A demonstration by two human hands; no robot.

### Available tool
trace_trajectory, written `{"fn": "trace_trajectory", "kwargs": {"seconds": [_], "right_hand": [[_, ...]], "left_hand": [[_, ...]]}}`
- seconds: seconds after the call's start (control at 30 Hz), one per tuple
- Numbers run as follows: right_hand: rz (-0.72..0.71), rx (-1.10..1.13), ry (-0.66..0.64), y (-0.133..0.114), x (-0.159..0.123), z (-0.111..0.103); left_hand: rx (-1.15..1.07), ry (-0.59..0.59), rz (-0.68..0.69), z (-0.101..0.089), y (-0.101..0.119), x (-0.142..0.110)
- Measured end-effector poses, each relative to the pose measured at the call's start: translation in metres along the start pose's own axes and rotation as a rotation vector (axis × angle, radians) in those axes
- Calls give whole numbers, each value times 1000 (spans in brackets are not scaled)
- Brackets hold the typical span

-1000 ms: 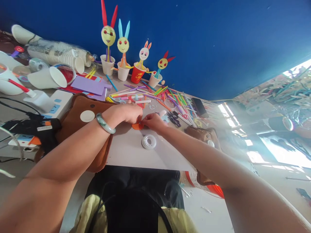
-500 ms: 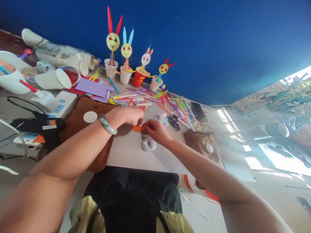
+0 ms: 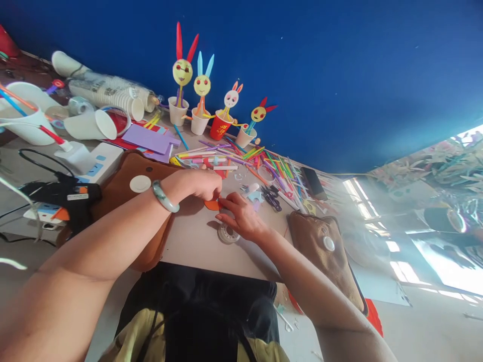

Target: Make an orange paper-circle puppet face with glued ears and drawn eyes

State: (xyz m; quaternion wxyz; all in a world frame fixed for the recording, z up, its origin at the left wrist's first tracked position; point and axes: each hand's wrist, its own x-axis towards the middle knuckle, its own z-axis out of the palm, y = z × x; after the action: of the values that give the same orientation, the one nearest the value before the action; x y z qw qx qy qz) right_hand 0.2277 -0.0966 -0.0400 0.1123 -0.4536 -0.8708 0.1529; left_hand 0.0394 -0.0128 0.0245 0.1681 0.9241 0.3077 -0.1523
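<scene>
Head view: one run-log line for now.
left hand: curled at orange piece | right hand: thumb spread, beside orange piece, partly hiding tape roll | rest: scissors, glue gun

4 rabbit figures (image 3: 231, 99), 2 hands (image 3: 206, 184), 1 bracelet (image 3: 162, 199)

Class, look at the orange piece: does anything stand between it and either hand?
Nothing visible does. The left hand and right hand both come right up to the orange piece. The tape roll lies nearer the wearer, partly hidden by the right hand, not between.
</scene>
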Motion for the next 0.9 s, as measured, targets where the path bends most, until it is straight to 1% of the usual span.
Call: {"fn": "trace_trajectory", "kwargs": {"seconds": [0.13,0.33,0.4,0.53,0.6,0.8,0.9], "right_hand": [[-4,36,-34,3,2,-2],[-3,191,-6,5,2,-9],[-14,165,-19,5,2,-9],[-25,18,-85,5,4,-6],[-23,-16,-106,6,5,-5],[-39,79,-99,8,3,-13],[-34,56,-114,8,3,-13]], "left_hand": [[-43,2,-25,0,-2,0],[-97,37,-48,4,-10,6],[-121,45,-67,6,-11,6],[-157,57,-98,7,-11,6],[-165,62,-102,7,-11,6],[-195,64,-99,7,-12,6],[-198,71,-109,7,-12,6]]}}
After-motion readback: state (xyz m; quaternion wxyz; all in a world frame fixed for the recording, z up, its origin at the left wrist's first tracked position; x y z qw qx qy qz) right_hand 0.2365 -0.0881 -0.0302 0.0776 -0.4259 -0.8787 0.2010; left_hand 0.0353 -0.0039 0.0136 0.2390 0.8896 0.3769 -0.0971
